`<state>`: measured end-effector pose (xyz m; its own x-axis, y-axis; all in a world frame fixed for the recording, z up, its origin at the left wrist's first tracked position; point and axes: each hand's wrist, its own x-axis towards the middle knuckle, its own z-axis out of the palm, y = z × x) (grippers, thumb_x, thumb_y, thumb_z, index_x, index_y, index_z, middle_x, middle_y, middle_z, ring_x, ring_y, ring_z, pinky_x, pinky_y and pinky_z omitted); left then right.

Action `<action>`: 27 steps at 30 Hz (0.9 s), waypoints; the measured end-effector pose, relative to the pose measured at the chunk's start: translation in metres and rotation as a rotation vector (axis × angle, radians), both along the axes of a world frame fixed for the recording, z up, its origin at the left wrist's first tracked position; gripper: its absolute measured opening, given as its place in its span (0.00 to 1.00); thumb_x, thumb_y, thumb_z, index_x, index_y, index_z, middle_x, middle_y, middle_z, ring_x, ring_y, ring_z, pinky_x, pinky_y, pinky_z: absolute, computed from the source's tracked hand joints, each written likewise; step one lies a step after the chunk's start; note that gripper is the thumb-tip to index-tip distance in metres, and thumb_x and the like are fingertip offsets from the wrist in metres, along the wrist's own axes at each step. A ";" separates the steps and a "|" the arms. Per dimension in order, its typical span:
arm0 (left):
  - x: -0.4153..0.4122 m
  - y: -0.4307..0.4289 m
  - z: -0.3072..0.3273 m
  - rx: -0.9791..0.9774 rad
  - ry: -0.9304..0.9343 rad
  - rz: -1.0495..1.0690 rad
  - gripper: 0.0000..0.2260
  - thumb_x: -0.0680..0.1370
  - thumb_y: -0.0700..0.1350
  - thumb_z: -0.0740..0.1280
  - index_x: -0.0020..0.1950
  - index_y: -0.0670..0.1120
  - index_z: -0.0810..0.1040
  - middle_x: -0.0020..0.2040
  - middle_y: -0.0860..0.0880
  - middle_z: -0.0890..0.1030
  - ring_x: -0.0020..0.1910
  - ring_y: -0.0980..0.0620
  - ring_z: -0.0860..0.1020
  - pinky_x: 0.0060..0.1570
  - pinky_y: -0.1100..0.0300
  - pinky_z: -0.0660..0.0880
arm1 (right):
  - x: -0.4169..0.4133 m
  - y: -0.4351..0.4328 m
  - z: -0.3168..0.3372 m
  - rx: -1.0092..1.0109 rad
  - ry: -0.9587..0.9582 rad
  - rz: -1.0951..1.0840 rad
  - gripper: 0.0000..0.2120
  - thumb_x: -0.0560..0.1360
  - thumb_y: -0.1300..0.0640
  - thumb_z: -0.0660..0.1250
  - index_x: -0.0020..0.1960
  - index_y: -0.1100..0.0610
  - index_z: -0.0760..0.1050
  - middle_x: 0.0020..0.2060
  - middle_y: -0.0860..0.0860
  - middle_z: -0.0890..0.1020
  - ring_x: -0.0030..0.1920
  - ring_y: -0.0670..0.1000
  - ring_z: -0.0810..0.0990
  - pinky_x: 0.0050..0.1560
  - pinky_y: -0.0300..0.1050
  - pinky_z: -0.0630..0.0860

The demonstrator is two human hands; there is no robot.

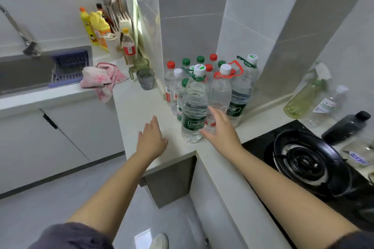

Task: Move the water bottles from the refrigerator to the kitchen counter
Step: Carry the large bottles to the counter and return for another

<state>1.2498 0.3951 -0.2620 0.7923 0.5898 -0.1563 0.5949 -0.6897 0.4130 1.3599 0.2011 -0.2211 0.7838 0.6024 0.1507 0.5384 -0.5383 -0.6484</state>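
Observation:
Several clear water bottles with red, green and white caps stand clustered in the counter's corner (204, 70). The nearest is a large green-labelled bottle (194, 105), upright near the counter's (137, 105) front edge. Behind it stand a large red-handled bottle (221, 89) and a green-handled one (243, 91). My right hand (220, 129) hovers just right of the nearest bottle, fingers relaxed and spread, holding nothing. My left hand (151, 139) lies open over the bare counter, left of that bottle, apart from it. No refrigerator is in view.
A black gas stove (307, 159) sits at the right, with a spray bottle (303, 97) and a dark bottle (346, 127) behind it. A grey glass cup (145, 79), a pink cloth (103, 79), detergent bottles (97, 26) and a sink (24, 75) lie to the left.

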 end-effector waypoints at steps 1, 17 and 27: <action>-0.018 -0.006 0.003 0.030 -0.007 0.001 0.37 0.78 0.46 0.64 0.79 0.42 0.45 0.76 0.42 0.61 0.74 0.41 0.61 0.73 0.42 0.59 | -0.007 -0.002 -0.001 -0.044 -0.019 0.033 0.37 0.75 0.51 0.72 0.78 0.53 0.58 0.74 0.49 0.64 0.73 0.49 0.64 0.71 0.49 0.65; -0.277 -0.079 0.014 0.302 0.046 0.426 0.38 0.80 0.62 0.54 0.79 0.46 0.37 0.80 0.48 0.41 0.79 0.46 0.40 0.76 0.46 0.46 | -0.163 0.053 -0.020 -0.333 -0.237 0.597 0.35 0.80 0.40 0.59 0.80 0.46 0.46 0.80 0.49 0.46 0.79 0.52 0.42 0.78 0.55 0.43; -0.443 -0.127 0.018 0.343 0.077 0.701 0.36 0.80 0.62 0.55 0.80 0.51 0.39 0.80 0.47 0.42 0.79 0.45 0.40 0.75 0.45 0.45 | -0.322 0.070 -0.015 -0.266 -0.343 0.912 0.35 0.80 0.38 0.58 0.80 0.45 0.46 0.80 0.49 0.47 0.79 0.52 0.43 0.78 0.56 0.44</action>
